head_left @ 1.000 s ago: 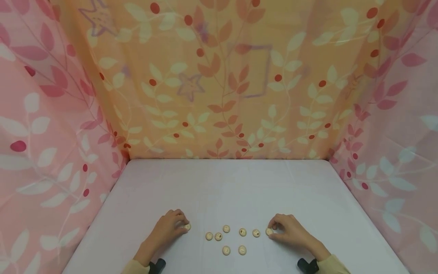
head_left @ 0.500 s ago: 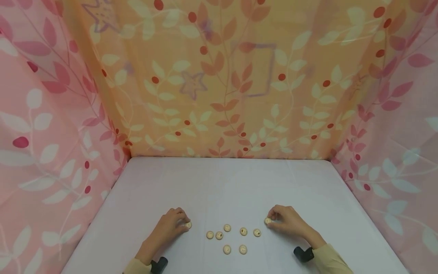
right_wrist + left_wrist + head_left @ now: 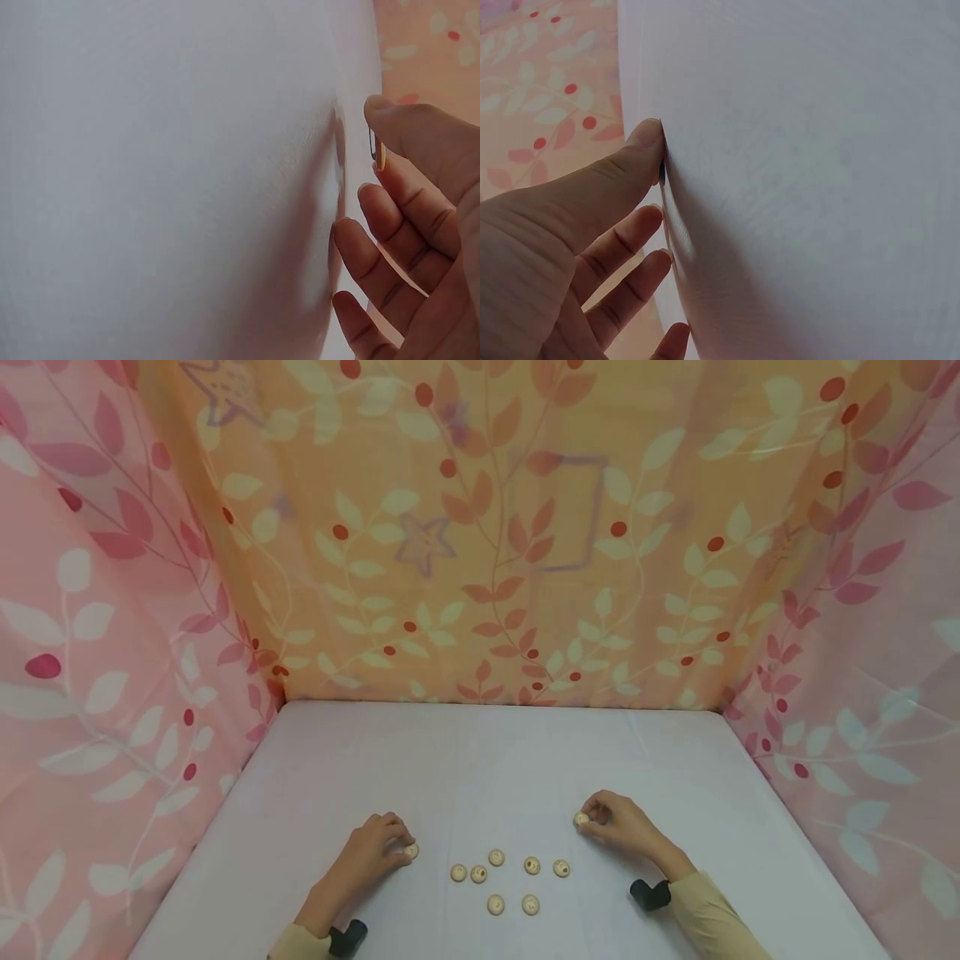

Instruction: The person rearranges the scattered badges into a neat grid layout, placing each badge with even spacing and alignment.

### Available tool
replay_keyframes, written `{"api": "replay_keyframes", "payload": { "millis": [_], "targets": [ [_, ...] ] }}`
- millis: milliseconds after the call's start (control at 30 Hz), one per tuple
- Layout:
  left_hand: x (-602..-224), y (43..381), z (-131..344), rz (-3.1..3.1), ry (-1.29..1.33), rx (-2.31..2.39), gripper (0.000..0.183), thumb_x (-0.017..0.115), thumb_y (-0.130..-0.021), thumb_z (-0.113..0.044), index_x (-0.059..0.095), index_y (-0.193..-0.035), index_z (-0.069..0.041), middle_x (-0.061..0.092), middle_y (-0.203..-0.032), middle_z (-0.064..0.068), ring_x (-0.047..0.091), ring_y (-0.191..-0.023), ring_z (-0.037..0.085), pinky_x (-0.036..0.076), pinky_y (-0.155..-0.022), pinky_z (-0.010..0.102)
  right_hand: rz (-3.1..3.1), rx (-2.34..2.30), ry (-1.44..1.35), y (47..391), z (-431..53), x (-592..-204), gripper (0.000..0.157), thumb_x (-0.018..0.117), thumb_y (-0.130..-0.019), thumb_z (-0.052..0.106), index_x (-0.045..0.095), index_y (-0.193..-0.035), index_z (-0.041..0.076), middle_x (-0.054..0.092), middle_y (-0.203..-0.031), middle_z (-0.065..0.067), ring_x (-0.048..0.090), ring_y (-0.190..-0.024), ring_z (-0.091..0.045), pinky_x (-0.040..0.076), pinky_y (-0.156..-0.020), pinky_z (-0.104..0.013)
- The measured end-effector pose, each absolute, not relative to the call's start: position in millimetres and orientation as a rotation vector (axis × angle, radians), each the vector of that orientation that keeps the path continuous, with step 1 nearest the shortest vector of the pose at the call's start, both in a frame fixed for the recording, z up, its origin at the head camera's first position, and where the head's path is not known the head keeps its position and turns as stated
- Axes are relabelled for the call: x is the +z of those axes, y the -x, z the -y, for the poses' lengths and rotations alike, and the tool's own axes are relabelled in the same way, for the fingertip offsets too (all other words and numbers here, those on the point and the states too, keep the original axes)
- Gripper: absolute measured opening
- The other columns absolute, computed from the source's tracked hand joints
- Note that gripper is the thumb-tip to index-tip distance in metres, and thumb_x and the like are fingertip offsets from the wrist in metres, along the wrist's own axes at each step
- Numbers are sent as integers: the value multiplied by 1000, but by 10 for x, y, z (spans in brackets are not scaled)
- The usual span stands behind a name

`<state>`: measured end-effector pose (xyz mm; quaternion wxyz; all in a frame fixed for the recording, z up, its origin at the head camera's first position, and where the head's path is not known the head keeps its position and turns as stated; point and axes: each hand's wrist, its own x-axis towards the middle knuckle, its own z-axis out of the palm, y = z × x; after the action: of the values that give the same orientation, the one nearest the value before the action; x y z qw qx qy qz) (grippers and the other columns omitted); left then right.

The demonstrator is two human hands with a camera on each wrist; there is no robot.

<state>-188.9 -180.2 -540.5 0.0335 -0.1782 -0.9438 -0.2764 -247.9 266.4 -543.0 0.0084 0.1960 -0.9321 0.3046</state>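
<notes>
At the left of the group, my left hand (image 3: 371,847) pinches a small round beige pin badge (image 3: 412,852) between thumb and fingers, low at the table. In the left wrist view that badge is mostly hidden behind the thumb (image 3: 645,139). My right hand (image 3: 624,828) holds a similar badge (image 3: 581,819) by its edge, farther back on the right. A thin metal pin shows on this badge's back (image 3: 379,150) in the right wrist view, and the hand's shadow falls on the cloth apart from the fingertips. Several more badges (image 3: 532,866) with small dark markings lie between the hands.
A white cloth covers the table (image 3: 480,760). Orange and pink leaf-patterned curtains (image 3: 487,568) enclose its back and both sides. Two of the loose badges lie side by side on the left (image 3: 468,874). A black wrist camera (image 3: 648,895) sits at the right sleeve.
My right hand has carried its badge away from the row, toward the back of the table and slightly left. The left hand stays about where it was, still pinching its badge.
</notes>
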Motion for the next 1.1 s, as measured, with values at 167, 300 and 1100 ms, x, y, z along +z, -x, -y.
{"api": "replay_keyframes", "payload": {
  "millis": [167, 300, 1100],
  "targets": [
    [-5410, 1890, 1813, 2898, 567, -837, 17, 76, -73, -26, 68, -87, -21, 57, -98, -11, 50, -94, 15, 42, -75, 45, 2894, 1011, -620, 2538, -2659, -5439, 23, 76, -77, 29, 61, -90, 17, 56, -78, 10, 51, -71, -7, 43, -65, -22],
    [-5415, 1893, 1823, 2898, 585, -845, 17, 75, -74, -26, 67, -88, -21, 58, -99, -11, 50, -95, 15, 42, -76, 46, 2878, 1006, -602, 2599, -2652, -5462, 23, 76, -76, 27, 61, -90, 17, 55, -77, 10, 50, -70, -6, 43, -64, -22],
    [-5453, 1877, 1815, 2875, 587, -865, 16, 75, -74, -24, 66, -87, -20, 57, -99, -10, 48, -94, 14, 41, -76, 44, 2863, 1029, -378, 2958, -2622, -5435, 23, 77, -76, 27, 63, -87, 11, 55, -75, 3, 47, -65, -11, 39, -58, -24]
  ]
}}
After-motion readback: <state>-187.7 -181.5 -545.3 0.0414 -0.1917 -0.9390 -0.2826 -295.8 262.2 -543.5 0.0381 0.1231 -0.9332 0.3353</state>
